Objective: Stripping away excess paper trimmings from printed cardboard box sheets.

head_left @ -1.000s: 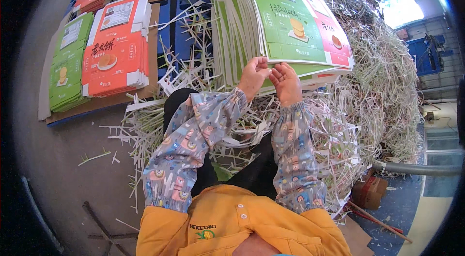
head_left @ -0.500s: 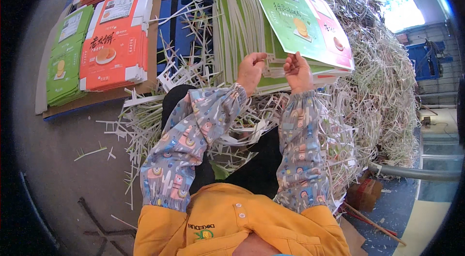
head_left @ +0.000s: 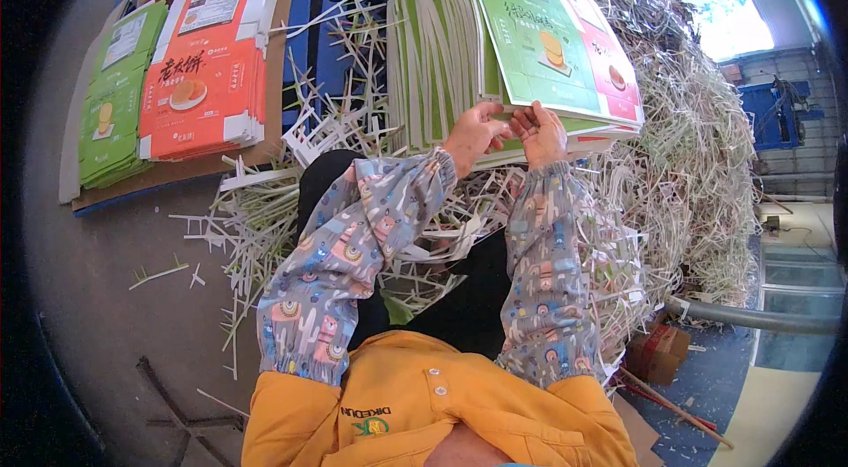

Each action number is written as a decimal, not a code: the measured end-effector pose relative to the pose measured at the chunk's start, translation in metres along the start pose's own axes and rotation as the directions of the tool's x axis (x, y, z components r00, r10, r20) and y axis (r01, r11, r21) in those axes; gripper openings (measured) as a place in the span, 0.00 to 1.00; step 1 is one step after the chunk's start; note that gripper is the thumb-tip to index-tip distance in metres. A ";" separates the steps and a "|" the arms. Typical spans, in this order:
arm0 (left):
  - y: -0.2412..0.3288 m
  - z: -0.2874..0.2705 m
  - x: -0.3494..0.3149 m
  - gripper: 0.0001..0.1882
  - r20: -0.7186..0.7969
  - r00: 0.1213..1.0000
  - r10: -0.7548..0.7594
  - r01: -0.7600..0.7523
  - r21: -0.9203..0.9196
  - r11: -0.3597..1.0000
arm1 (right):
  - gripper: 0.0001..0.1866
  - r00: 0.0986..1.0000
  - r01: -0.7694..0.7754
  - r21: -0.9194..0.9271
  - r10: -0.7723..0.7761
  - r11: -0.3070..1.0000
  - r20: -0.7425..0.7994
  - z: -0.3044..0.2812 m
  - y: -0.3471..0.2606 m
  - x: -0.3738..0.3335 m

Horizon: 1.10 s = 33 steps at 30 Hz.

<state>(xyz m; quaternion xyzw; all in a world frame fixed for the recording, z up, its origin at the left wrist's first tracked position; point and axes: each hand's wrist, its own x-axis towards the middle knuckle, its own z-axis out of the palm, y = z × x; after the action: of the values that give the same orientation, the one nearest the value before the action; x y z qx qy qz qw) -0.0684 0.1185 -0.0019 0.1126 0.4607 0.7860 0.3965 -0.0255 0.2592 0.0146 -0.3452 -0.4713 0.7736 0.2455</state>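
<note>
A tall stack of printed card sheets (head_left: 548, 47), green with a red panel at the right, stands in front of me, its top sheet lying askew. My right hand (head_left: 541, 136) is at the near edge of the top sheet, fingers curled and closed on that edge. Just left of it, my left hand (head_left: 475, 136) is by the sheet's near left corner, its finger and thumb apart. Both hands are close together, and patterned sleeve covers reach to the wrists. Below the top sheet, the edges of many lower sheets (head_left: 437, 52) fan out to the left.
Left of the stack, piles of red cartons (head_left: 199, 83) and green cartons (head_left: 119, 100), flat and cut out, lie on cardboard over a blue pallet (head_left: 305, 34). Paper trimmings heap high at the right (head_left: 689, 131) and lie around my legs. A metal pipe (head_left: 751, 315) juts in at the right.
My left hand has moved slightly right and down, closer to my right hand. My right hand's fingers have curled in at the sheet edge. The view has shifted slightly.
</note>
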 end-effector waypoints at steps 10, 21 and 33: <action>0.009 0.003 -0.001 0.16 0.132 0.991 -0.021 0.049 -0.215 0.975 | 0.08 0.985 -0.095 0.326 0.135 0.941 -0.103 0.000 -0.006 0.012; -0.013 -0.009 0.018 0.15 -0.386 0.847 0.365 -0.263 0.291 0.920 | 0.06 0.998 -0.050 0.119 0.053 0.992 -0.022 0.009 -0.004 0.014; 0.010 -0.007 0.005 0.11 -0.272 0.914 0.303 -0.280 0.120 0.953 | 0.08 0.987 -0.152 -0.155 0.159 0.976 0.033 0.024 -0.012 0.005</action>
<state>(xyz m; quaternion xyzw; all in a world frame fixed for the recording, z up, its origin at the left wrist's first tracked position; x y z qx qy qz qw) -0.0809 0.1151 0.0018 0.0802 0.5220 0.8255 0.1991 -0.0462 0.2541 0.0312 -0.3813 -0.5057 0.7599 0.1466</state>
